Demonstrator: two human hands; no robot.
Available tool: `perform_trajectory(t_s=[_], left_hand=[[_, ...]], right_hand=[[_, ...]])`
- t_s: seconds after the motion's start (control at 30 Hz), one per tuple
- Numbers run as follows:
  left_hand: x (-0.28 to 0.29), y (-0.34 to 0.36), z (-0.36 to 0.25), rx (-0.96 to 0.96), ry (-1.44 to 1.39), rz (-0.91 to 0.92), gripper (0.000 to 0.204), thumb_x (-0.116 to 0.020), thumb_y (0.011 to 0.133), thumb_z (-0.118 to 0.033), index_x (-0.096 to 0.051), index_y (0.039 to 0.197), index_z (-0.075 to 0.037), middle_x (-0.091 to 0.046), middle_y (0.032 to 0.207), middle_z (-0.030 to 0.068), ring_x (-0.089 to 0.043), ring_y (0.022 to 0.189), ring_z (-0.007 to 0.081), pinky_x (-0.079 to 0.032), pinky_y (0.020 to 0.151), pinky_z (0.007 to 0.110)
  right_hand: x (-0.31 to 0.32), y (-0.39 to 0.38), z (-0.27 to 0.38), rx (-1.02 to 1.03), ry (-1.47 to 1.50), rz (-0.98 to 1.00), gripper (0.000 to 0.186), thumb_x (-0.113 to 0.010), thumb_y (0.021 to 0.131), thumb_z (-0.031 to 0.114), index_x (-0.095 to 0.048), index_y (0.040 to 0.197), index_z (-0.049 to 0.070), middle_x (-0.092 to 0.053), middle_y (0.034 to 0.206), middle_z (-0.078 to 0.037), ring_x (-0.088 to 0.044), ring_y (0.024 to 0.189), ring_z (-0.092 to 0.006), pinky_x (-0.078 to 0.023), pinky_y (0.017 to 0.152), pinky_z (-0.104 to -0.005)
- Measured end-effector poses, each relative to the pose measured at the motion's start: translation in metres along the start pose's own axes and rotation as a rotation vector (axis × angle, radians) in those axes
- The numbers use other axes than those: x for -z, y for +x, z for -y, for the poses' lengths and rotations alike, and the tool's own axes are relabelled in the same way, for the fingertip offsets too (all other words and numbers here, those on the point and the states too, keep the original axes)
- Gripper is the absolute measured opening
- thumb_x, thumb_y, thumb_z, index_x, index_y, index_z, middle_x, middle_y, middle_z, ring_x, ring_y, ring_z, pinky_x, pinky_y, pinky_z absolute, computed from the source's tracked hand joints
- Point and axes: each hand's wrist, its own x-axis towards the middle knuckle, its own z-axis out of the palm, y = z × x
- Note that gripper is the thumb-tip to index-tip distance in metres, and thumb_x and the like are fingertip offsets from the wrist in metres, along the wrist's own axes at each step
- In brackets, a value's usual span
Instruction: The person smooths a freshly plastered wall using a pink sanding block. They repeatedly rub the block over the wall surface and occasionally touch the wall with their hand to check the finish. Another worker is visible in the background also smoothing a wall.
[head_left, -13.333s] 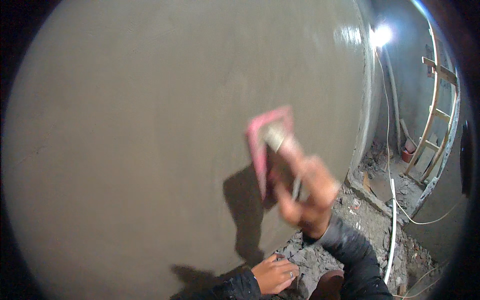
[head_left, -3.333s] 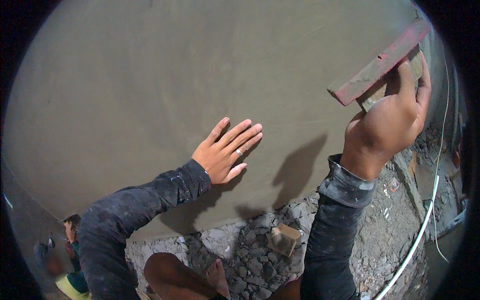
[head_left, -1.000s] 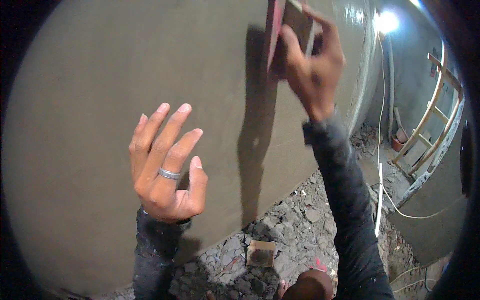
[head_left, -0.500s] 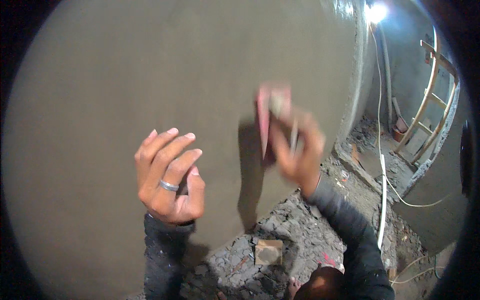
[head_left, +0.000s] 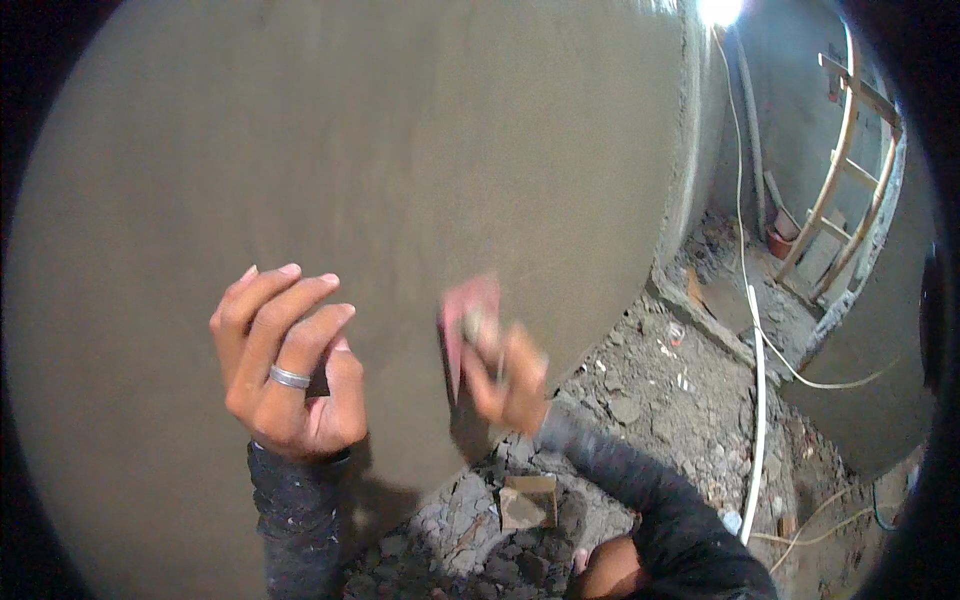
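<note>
A broad grey plastered wall (head_left: 250, 140) fills the left and middle of the view. My left hand (head_left: 285, 365), a ring on one finger, is raised in front of it at lower left, fingers loosely bent and apart, holding nothing; whether it touches the wall I cannot tell. My right hand (head_left: 510, 385), blurred by motion, is wrapped on the grip of a pink plastering float (head_left: 470, 295), which lies against the lower middle of the wall, to the right of my left hand.
Grey rubble (head_left: 620, 400) covers the floor along the wall, with a cardboard piece (head_left: 530, 500). To the right are a white pipe (head_left: 755, 430), loose cables (head_left: 830, 385), a doorway with a wooden ladder (head_left: 845, 160), a red bucket (head_left: 780, 240) and a bright lamp (head_left: 718, 10).
My right hand and the float have swept down and left from the upper part of the wall. My left hand has shifted left, fingers still bent and empty.
</note>
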Motion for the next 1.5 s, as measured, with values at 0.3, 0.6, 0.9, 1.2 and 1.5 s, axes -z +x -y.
perform_trajectory(t_s=[0.3, 0.6, 0.9, 1.2, 1.5], left_hand=[[0.02, -0.008, -0.002, 0.013, 0.074, 0.13, 0.026, -0.063, 0.073, 0.003, -0.078, 0.094, -0.005, -0.081, 0.113, 0.0117, -0.069, 0.121, 0.0364, -0.05, 0.116, 0.059], [0.016, 0.004, -0.018, -0.007, 0.071, 0.087, 0.026, -0.063, 0.073, -0.001, -0.079, 0.093, -0.005, -0.082, 0.111, 0.0113, -0.07, 0.119, 0.0357, -0.051, 0.113, 0.058], [0.01, 0.012, -0.02, -0.044, -0.004, 0.077, 0.028, -0.064, 0.068, 0.001, -0.078, 0.092, -0.005, -0.081, 0.108, 0.0116, -0.07, 0.117, 0.0369, -0.053, 0.11, 0.054], [0.007, 0.022, -0.022, 0.009, -0.018, 0.019, 0.026, -0.065, 0.07, 0.001, -0.079, 0.091, -0.004, -0.081, 0.108, 0.0117, -0.071, 0.115, 0.0358, -0.055, 0.106, 0.048], [0.028, 0.023, -0.016, 0.012, 0.026, 0.061, 0.025, -0.065, 0.07, 0.002, -0.079, 0.089, -0.005, -0.081, 0.106, 0.0114, -0.07, 0.114, 0.0355, -0.056, 0.102, 0.047]], right_hand=[[0.032, 0.217, -0.005, 0.125, 0.22, -0.39, 0.03, -0.081, 0.093, 0.007, -0.076, 0.122, 0.004, -0.082, 0.107, -0.022, -0.082, 0.086, -0.035, -0.062, 0.071, -0.0422], [0.008, 0.252, -0.049, 0.185, -0.062, -0.343, 0.032, -0.079, 0.09, 0.017, -0.073, 0.12, 0.005, -0.077, 0.102, -0.018, -0.076, 0.09, -0.0433, -0.06, 0.078, -0.0484], [0.069, -0.063, 0.005, -0.198, 0.034, 0.205, 0.046, -0.082, 0.085, -0.002, -0.076, 0.131, 0.006, -0.079, 0.119, -0.021, -0.079, 0.105, -0.0395, -0.065, 0.091, -0.045], [0.024, 0.235, -0.004, 0.202, -0.053, -0.259, 0.036, -0.085, 0.092, 0.011, -0.071, 0.124, 0.005, -0.076, 0.098, -0.017, -0.077, 0.087, -0.0278, -0.06, 0.074, -0.0393], [0.047, -0.109, 0.009, -0.077, 0.061, 0.362, 0.044, -0.085, 0.082, 0.0, -0.073, 0.124, 0.005, -0.073, 0.108, -0.022, -0.076, 0.09, -0.0419, -0.063, 0.078, -0.0471]])
